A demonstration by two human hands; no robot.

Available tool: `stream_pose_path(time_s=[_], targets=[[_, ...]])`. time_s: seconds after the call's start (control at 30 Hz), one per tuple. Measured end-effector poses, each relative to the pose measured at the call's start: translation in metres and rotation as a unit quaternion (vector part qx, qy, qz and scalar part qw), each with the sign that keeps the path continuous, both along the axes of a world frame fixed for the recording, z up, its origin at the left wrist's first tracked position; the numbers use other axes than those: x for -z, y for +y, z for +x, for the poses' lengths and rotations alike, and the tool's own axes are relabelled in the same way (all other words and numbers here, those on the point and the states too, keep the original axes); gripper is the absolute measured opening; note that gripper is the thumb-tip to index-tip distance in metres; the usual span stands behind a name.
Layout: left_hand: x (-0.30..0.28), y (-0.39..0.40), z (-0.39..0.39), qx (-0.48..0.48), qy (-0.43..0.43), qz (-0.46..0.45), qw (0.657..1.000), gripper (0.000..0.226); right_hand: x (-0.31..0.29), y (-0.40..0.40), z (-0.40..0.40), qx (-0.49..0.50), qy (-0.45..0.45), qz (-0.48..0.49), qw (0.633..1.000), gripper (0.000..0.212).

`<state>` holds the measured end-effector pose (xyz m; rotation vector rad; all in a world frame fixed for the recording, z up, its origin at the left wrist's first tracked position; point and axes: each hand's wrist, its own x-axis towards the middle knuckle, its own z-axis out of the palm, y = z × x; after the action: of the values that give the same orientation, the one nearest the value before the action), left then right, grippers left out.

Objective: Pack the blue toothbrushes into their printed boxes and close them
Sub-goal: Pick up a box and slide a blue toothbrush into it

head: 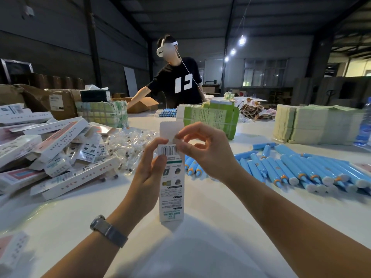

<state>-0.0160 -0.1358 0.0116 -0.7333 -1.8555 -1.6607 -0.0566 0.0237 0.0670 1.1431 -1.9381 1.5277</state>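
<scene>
Head view: the left hand grips the printed box around its upper part, holding it upright above the white desk, barcode side toward the camera. The right hand pinches a small side flap at the box's open top between thumb and forefinger, while the long top flap stands straight up behind. Whether a toothbrush already sits inside cannot be told, since the opening faces away.

The step in hand looks like tucking the top shut. To do it well, fold both small side flaps fully inward first, keep the left hand's hold firm but not so tight that it crushes the mouth out of square, then bend the long flap forward along its crease and slide its tongue inside the front wall until it seats flush.

The blue toothbrushes lie in a loose row on the desk to the right, near at hand; finished boxes pile up on the left
</scene>
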Motion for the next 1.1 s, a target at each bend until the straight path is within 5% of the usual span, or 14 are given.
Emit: stream_pose_path(time_s=[0.43, 0.6, 0.67, 0.97, 1.1], targets=[[0.0, 0.001, 0.0, 0.023, -0.011, 0.031, 0.999, 0.026, -0.003, -0.001, 0.002, 0.038, 0.064, -0.005, 0.997, 0.03], [0.0, -0.001, -0.001, 0.012, -0.01, 0.047, 0.999, 0.03, 0.002, -0.013, 0.006, 0.153, 0.311, 0.017, 0.938, 0.018], [0.0, -0.001, -0.001, 0.023, -0.015, 0.061, 0.998, 0.033, 0.003, -0.015, 0.006, 0.156, 0.332, 0.025, 0.93, 0.021], [-0.001, 0.0, 0.0, 0.009, -0.012, 0.034, 0.999, 0.024, -0.005, -0.005, 0.006, 0.088, 0.207, 0.049, 0.973, 0.008], [-0.002, 0.002, 0.003, 0.012, -0.007, 0.027, 1.0, 0.021, -0.01, -0.004, 0.007, 0.044, 0.085, 0.025, 0.995, 0.021]])
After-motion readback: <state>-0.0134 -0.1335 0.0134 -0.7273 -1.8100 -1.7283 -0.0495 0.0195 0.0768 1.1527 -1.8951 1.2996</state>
